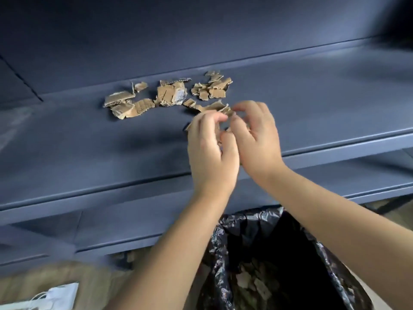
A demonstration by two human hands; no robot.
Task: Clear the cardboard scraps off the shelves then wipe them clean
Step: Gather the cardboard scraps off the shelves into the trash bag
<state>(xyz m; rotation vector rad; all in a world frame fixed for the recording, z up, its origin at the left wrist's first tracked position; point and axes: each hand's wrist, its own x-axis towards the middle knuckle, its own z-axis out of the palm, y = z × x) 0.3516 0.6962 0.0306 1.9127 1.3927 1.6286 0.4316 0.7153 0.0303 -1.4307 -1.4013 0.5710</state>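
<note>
Both hands are over the dark blue shelf (89, 142), close together. Left hand (212, 153) and right hand (257, 139) have fingers curled, pinching a few cardboard scraps (169, 95) between them at the pile's near right end. The other scraps lie loose in 3 clumps toward the back of the shelf. Black-lined bin (223, 238) sits below the hands, with scraps inside.

Torn brown cardboard scraps (166, 95) lie scattered on the flat dark blue shelf (89, 142) toward 12 o'clock. At the pile's 5 o'clock edge the left hand (211, 157) and right hand (257, 142) meet, fingers curled round a few pieces. A bin lined with crinkled black plastic (224, 240) stands open at 5 o'clock, below the shelf, with scraps inside.
</note>
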